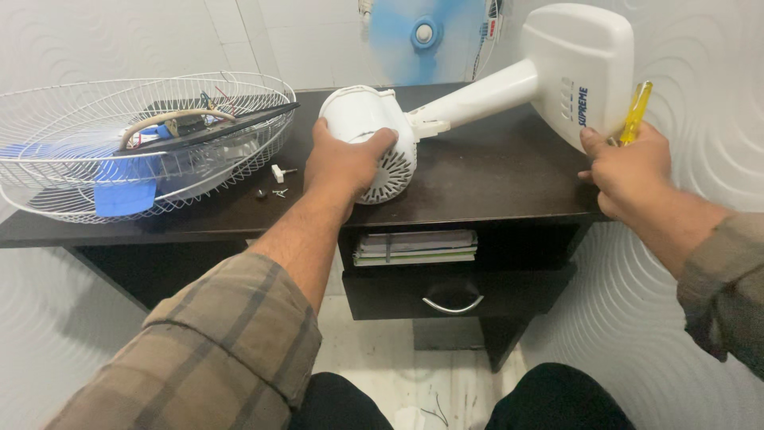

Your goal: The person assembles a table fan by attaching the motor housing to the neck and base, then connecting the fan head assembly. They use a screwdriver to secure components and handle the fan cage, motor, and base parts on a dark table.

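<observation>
A white fan body lies on its side across a dark wooden desk [477, 187]. My left hand [342, 163] grips the round white motor housing [370, 119] from the front. From the housing a white neck [477, 97] runs right to the fan's white base [577, 68]. My right hand [629, 171] holds a yellow-handled screwdriver [637, 111] and presses against the lower edge of that base.
A white wire fan guard [143, 139] rests on the desk's left end, holding a dark tray of parts and blue blade pieces. A small white knob [278, 171] and screws [270, 192] lie beside it. Papers [415, 247] sit on a shelf above a drawer [454, 293]. A blue fan [423, 32] spins behind.
</observation>
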